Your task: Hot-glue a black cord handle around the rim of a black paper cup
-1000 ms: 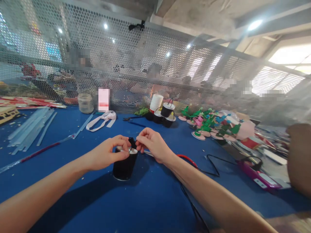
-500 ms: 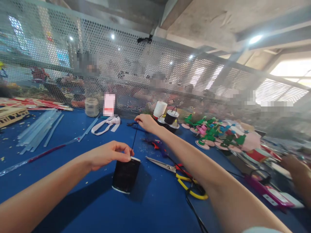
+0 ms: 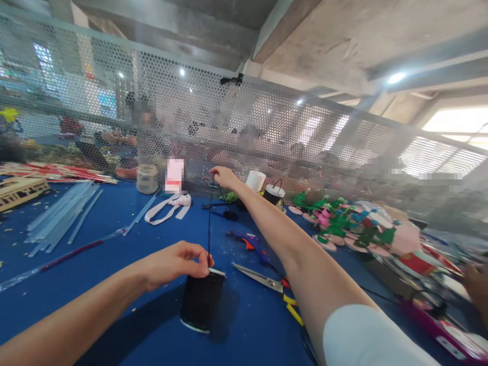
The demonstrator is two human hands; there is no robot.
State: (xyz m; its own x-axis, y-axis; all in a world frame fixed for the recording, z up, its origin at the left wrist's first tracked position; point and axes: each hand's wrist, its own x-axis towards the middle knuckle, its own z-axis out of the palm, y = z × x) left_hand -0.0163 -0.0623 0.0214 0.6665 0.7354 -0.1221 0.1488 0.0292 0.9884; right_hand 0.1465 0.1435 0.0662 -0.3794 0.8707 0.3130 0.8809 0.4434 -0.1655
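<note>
My left hand [image 3: 186, 260] is closed at the top rim of a black-covered cup [image 3: 200, 305] with white edges. The thumb and fingers pinch there, beside a black cord [image 3: 209, 223] that rises from the rim. Further off and higher, my right hand [image 3: 224, 178] has its fingers pinched on the upper part of that cord, which is stretched nearly straight between both hands. The cup tilts slightly over the blue table [image 3: 152, 325]; whether its base touches is unclear.
Scissors [image 3: 259, 277] and a blue glue gun [image 3: 251, 244] lie right of the cup. Behind are a white cup [image 3: 255, 180], another black cup [image 3: 274, 194] and a jar [image 3: 147, 179]. Glue sticks [image 3: 63, 216] lie left, green decorations [image 3: 339, 223] right. Another person's hand [image 3: 476, 284] is at the right edge.
My right hand has moved up and away, and a longer stretch of cord shows above the cup. My left hand stays at the rim. The camera view has shifted a little.
</note>
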